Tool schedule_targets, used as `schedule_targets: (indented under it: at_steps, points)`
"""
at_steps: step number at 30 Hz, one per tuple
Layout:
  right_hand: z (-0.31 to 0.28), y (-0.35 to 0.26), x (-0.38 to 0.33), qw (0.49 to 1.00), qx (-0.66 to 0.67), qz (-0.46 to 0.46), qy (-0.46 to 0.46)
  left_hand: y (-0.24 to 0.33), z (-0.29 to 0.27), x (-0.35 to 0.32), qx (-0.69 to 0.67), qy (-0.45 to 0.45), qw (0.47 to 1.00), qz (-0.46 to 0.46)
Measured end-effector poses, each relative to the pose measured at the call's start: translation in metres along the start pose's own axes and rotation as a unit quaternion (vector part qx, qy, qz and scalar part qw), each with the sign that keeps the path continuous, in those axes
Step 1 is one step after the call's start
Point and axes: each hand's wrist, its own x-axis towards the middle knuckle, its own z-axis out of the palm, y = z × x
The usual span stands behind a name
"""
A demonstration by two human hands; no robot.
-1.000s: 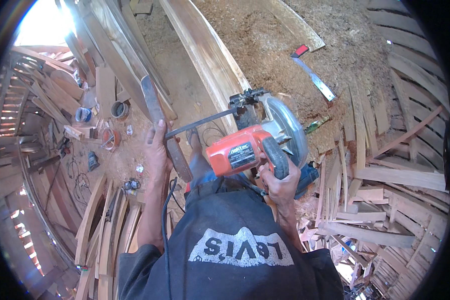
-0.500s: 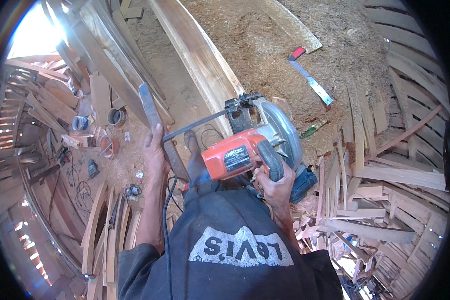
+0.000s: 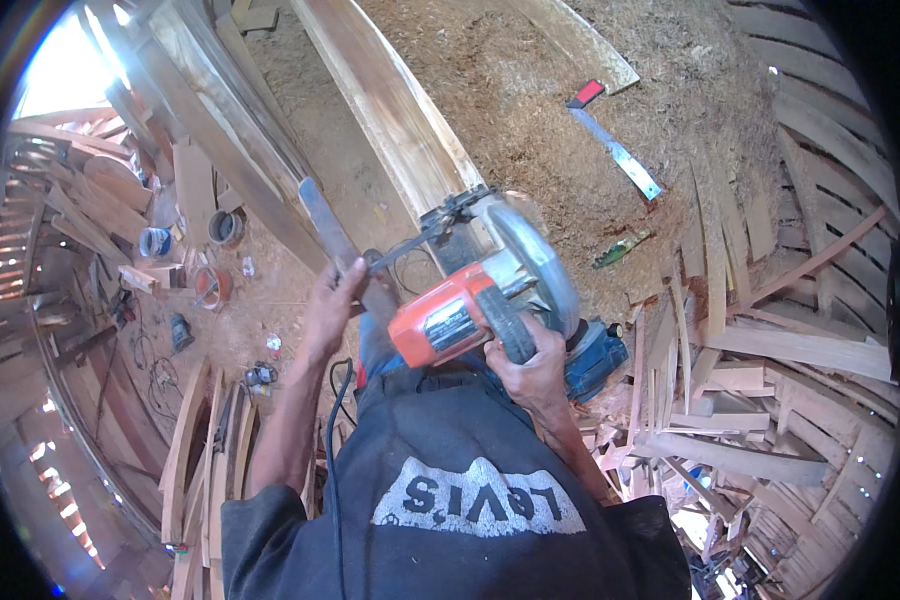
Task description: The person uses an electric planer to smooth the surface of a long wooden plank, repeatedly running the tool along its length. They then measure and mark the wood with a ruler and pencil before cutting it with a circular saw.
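My right hand is wrapped round the black handle of a red circular saw. The saw's front end and grey guard lie over the near end of a long plank; from here I cannot tell whether its base rests on the wood. A flat metal rod runs left from the base to a dark wooden strip. My left hand is closed on that strip by the rod, thumb on top. The blade is hidden.
A square with a red handle and a green object lie on the sawdust to the right. Beside my right wrist sits a blue power tool. Buckets stand at left; wood offcuts pile up at right.
The saw has shifted left and turned slightly. My left hand and the wooden strip have moved right, and less of the rod shows between strip and saw.
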Motion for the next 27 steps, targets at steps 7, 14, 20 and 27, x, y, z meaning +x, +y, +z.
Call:
schedule_targets:
  at_steps: [7,14,20,27]
  points:
    - [0.028,0.0,0.019,0.999,0.03,0.002,0.033,-0.014,-0.005,0.044,0.043,-0.022,0.998,-0.032]
    - [0.043,0.046,0.05,0.994,0.007,0.048,0.101,-0.036,0.02,0.125,0.068,-0.074,0.99,-0.097]
    - [0.027,0.073,0.074,0.995,0.008,0.076,0.064,-0.061,0.046,0.171,0.141,-0.112,0.977,-0.117]
    - [0.021,0.068,0.09,0.998,0.038,0.033,0.034,-0.053,0.068,0.176,0.115,-0.083,0.986,-0.092]
